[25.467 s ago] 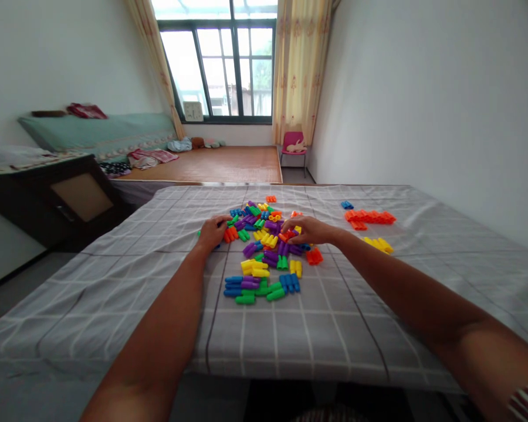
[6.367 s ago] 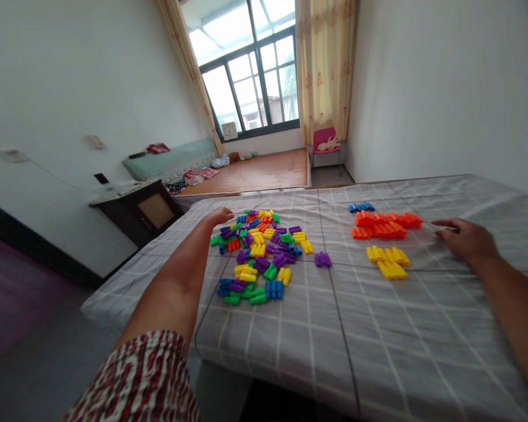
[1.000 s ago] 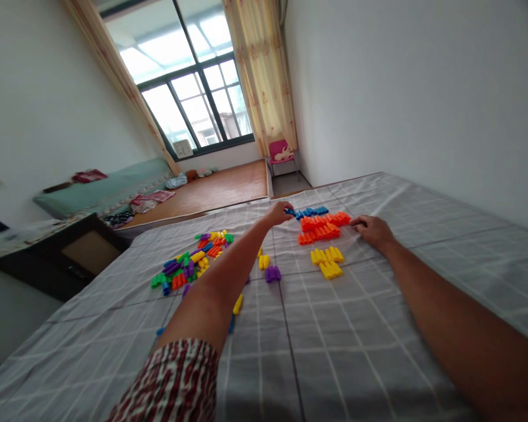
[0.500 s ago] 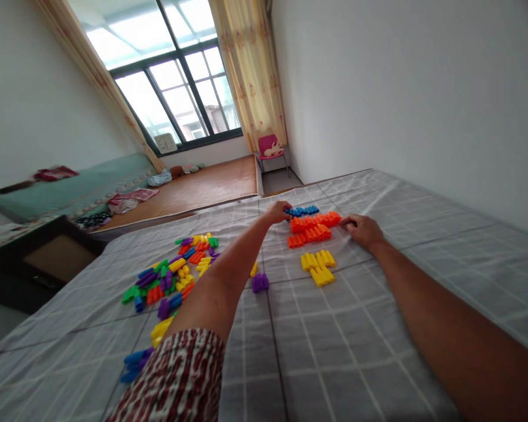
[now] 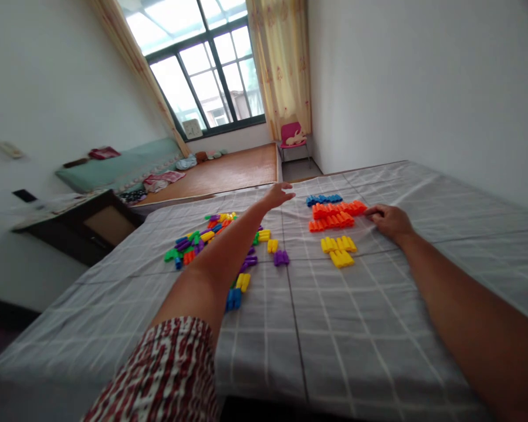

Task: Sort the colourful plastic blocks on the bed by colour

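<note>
My left hand (image 5: 280,194) is held above the bed's far side with its fingers apart and nothing in them. Right of it lies a row of blue plastic blocks (image 5: 324,200). Closer to me are two rows of orange blocks (image 5: 338,215), touching one another. My right hand (image 5: 389,221) rests at the right end of the longer orange row, its fingers curled and the fingertips closed at that end block. Nearer still lies a small group of yellow blocks (image 5: 338,251). Left of these sits a purple block (image 5: 281,258) by a small yellow block (image 5: 272,245).
A loose pile of mixed coloured blocks (image 5: 198,239) lies to the left, partly hidden by my left forearm. Everything rests on a grey checked bedsheet (image 5: 378,328). A dark cabinet (image 5: 83,225) stands left of the bed, and a pink chair (image 5: 291,133) is by the window.
My left hand has come away from the left end of the blue row and opened. My right hand stays at the orange row's end. The view has shifted, so everything appears further right.
</note>
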Motion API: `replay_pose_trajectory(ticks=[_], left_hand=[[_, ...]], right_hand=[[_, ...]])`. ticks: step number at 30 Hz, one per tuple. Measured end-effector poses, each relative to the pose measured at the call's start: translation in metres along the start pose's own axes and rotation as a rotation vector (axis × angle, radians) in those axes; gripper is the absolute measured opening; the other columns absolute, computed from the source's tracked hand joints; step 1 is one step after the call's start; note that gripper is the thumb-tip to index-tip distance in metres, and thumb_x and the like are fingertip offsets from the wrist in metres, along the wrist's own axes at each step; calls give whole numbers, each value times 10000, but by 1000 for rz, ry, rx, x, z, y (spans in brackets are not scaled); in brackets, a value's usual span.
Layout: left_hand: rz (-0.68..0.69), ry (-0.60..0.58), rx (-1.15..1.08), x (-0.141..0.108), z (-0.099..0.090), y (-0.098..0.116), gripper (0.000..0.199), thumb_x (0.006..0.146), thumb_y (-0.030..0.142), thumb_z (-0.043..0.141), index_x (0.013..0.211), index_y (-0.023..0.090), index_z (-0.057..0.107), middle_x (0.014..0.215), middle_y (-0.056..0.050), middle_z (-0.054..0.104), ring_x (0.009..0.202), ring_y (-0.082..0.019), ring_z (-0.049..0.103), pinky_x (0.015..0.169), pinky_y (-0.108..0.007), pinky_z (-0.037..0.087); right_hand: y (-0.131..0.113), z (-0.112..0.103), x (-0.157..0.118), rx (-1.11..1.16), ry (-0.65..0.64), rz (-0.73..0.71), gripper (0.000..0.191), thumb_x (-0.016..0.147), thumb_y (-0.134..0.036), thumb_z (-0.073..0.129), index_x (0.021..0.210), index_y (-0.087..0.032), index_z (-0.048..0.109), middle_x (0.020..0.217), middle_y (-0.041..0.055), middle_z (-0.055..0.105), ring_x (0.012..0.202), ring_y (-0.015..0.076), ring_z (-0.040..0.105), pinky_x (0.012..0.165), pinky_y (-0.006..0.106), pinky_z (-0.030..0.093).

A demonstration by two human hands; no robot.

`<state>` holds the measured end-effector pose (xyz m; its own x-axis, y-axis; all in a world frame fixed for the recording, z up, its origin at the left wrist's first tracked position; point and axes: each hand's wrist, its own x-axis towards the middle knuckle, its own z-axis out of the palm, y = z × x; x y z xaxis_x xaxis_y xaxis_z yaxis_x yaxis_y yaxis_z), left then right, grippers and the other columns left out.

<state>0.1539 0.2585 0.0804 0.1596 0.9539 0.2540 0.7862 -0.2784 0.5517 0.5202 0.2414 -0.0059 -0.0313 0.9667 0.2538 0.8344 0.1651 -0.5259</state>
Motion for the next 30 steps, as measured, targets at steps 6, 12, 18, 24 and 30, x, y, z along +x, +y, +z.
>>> replay_pose_trajectory(ticks=[6, 12, 18, 24, 30], left_hand=[[61, -465, 3, -145, -87, -5, 339, 758, 302, 677, 1060, 152, 714, 966, -50, 731, 835, -153, 646, 796, -272, 501], [73, -655, 65, -261, -121, 10, 396, 720, 388, 746, 1087, 242, 718, 1105, -27, 704, 992, -187, 640, 892, -268, 479], [102, -324, 376, -323, -81, 12, 592, 781, 521, 657, 1332, 336, 550, 1467, -61, 429, 1323, -289, 413, 1091, -418, 335], [93, -116, 505, -301, -60, -1, 455, 847, 456, 594, 1295, 381, 575, 1466, -24, 443, 1333, -268, 393, 1100, -440, 298], [102, 12, 544, -237, -62, -36, 411, 841, 416, 606, 1236, 303, 625, 1422, -56, 493, 1340, -255, 386, 1132, -432, 248]], right_hand=[[4, -3, -3, -15, -13, 26, 347, 769, -271, 513, 1025, -199, 735, 871, 54, 714, 693, 167, 575, 677, 278, 421], [-4, -9, -9, -15, -41, 48, 372, 737, -270, 503, 1015, -196, 738, 875, 54, 713, 667, 172, 568, 663, 285, 430], [3, -5, -5, -59, -77, 42, 350, 717, -316, 523, 975, -228, 742, 881, 53, 704, 703, 211, 579, 684, 325, 432], [12, -2, 0, -21, -94, 17, 273, 691, -305, 521, 871, -275, 723, 811, 63, 699, 652, 234, 582, 641, 352, 428], [23, 3, 7, 14, -74, -14, 220, 640, -329, 543, 784, -324, 709, 816, 57, 704, 647, 260, 593, 627, 379, 427]])
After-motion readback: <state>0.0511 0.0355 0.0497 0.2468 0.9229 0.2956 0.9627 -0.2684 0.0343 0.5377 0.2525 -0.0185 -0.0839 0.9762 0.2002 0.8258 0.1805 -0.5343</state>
